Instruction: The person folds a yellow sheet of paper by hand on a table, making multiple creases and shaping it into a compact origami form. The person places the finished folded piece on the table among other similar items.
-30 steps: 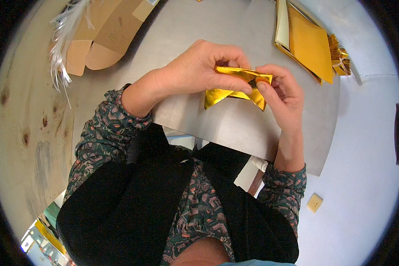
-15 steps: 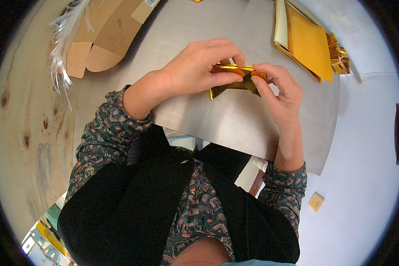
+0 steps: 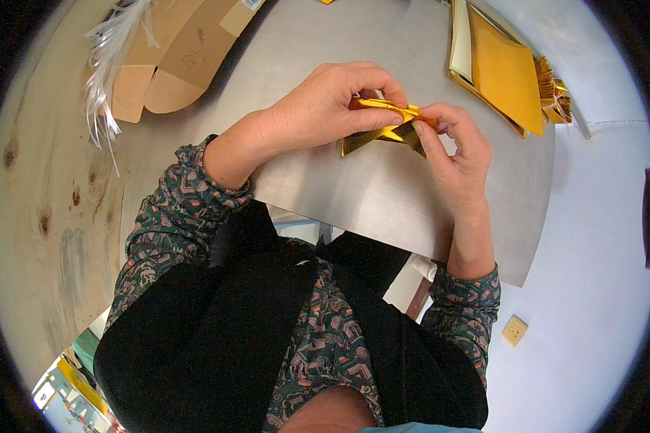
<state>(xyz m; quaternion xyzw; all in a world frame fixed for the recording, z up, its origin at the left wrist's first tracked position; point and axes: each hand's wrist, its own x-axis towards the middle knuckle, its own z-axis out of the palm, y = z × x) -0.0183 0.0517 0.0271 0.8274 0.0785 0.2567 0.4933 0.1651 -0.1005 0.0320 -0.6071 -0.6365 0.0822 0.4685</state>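
Observation:
A folded piece of shiny gold foil paper (image 3: pixel 368 140) is held up between my hands, above the grey table top (image 3: pixel 354 191). Its lower edge spreads into pointed flaps, and folded layers run along its top. My left hand (image 3: pixel 318 108) pinches the left part, thumb in front and fingers curled over the top edge. At the right end, my right hand (image 3: pixel 458 148) grips it between thumb and forefinger. My fingertips hide some of the folds.
A stack of gold paper sheets (image 3: pixel 505 72) lies at the far right, beside bunched folded gold pieces (image 3: pixel 554 94). Opened brown cardboard (image 3: pixel 195 61) and white plastic strips (image 3: pixel 105 72) are at the far left. A light wooden surface (image 3: pixel 47 216) adjoins the table.
The foil paper has tilted, so its folded top and front now catch more light. My left hand has shifted slightly right, and my right fingers have moved a little on their end.

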